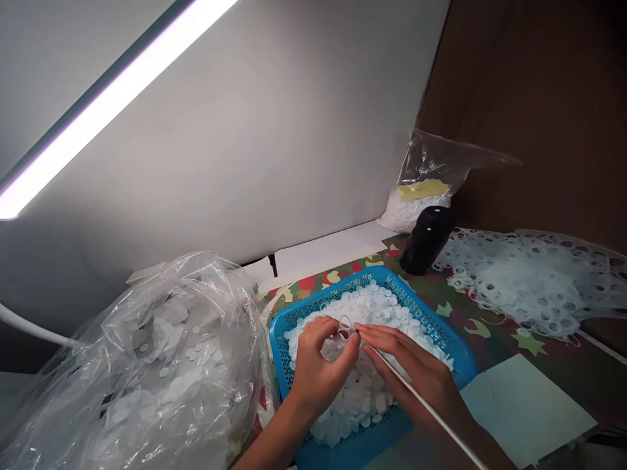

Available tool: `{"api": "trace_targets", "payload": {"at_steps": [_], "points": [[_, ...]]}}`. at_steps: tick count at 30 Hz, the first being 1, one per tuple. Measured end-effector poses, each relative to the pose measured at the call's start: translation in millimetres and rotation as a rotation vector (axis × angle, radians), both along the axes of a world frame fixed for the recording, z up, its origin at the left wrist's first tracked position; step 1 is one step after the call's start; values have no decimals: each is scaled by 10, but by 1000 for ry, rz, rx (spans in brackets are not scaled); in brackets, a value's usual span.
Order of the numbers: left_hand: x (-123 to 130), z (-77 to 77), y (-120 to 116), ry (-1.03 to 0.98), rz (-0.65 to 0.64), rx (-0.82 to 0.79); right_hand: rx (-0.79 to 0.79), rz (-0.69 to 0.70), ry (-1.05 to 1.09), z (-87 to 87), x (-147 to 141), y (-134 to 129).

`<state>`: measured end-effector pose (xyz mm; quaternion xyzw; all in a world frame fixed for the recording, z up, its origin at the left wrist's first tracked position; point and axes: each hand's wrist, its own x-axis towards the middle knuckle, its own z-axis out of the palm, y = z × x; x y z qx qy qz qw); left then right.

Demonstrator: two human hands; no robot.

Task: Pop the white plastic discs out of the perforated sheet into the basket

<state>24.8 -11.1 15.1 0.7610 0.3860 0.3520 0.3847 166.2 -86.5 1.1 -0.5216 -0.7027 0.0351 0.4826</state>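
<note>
A blue plastic mesh basket (283, 356) holds a heaped pile of small white translucent discs (375, 307). Both of my hands are over the pile. My left hand (323, 365) pinches a small translucent loop (347, 329) of thin material. My right hand (416, 372) grips a thin white rod (428, 408), which runs from the loop down past my right wrist. The rod's tip sits at the loop, partly hidden by my fingers.
A large clear bag of discs (147, 365) lies to the left of the basket. Behind it stand a black cylinder (426, 241) and a bag with a yellow label (422, 189). A punched translucent sheet (529, 281) and a pale green card (524, 411) lie on the patterned tablecloth (490, 346) to the right.
</note>
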Motion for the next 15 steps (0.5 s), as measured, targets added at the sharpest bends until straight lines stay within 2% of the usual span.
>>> {"api": "trace_targets", "payload": {"at_steps": [5,9,15], "points": [[14,-6,-16,49,16,62,3,-1,-56,7,-8,9],[10,9,-21,41,18,20,-22,-28,-19,-10,-14,21],[-1,14,-24,14,20,-52,-54,-309,56,26,102,52]]}}
